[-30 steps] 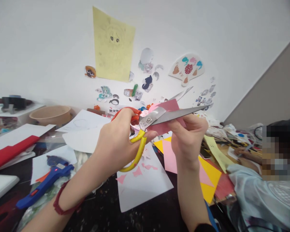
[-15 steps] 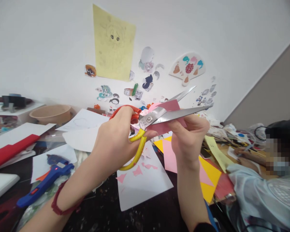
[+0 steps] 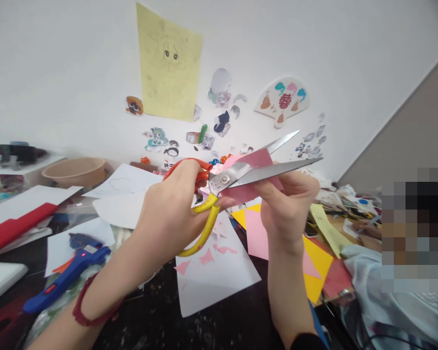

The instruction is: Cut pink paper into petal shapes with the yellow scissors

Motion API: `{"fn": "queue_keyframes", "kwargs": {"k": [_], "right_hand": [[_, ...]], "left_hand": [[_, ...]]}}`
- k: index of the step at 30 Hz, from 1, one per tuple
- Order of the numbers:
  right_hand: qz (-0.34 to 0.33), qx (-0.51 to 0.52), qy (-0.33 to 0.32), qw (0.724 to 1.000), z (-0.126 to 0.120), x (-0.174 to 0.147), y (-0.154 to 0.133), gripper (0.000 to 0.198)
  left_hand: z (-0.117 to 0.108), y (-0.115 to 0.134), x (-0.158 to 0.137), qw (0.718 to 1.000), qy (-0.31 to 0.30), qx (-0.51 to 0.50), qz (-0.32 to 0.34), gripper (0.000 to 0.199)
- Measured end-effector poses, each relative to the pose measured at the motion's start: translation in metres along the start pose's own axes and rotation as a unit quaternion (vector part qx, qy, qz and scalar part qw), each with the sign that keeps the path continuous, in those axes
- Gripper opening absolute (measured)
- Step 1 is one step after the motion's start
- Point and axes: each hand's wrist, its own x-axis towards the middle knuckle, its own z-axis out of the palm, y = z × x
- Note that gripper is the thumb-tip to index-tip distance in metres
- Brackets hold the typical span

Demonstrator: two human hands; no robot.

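My left hand (image 3: 171, 204) is wrapped round the handles of a pair of scissors (image 3: 224, 180), one handle red-orange and the other yellow. The blades stand apart and point right, with a piece of pink paper (image 3: 246, 192) between them. Thumb and fingers of my right hand (image 3: 286, 199) pinch that paper at its lower right edge, close under the lower blade. Beneath both hands, a white sheet (image 3: 219, 282) bears several pink scraps (image 3: 206, 256) on the dark table (image 3: 149, 316).
Left lie a blue glue gun (image 3: 69, 277), a red strip (image 3: 18, 231) and white papers (image 3: 120, 182), with a beige basin (image 3: 75, 170) behind. Yellow and pink sheets (image 3: 317, 287) lie right, near another person's pale blue sleeve (image 3: 368, 287). Stickers and a yellow drawing (image 3: 170, 78) cover the wall.
The scissor blades are slightly nearer each other on the pink paper. Otherwise the hands keep their hold, and the whole view has shifted a little.
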Motion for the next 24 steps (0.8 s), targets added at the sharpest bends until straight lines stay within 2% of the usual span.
{"fn": "queue_keyframes", "kwargs": {"k": [24], "right_hand": [[-0.022, 0.014, -0.067, 0.997, -0.012, 0.008, -0.014, 0.019]], "left_hand": [[-0.008, 0.004, -0.001, 0.997, 0.03, 0.009, 0.067, 0.043]]}}
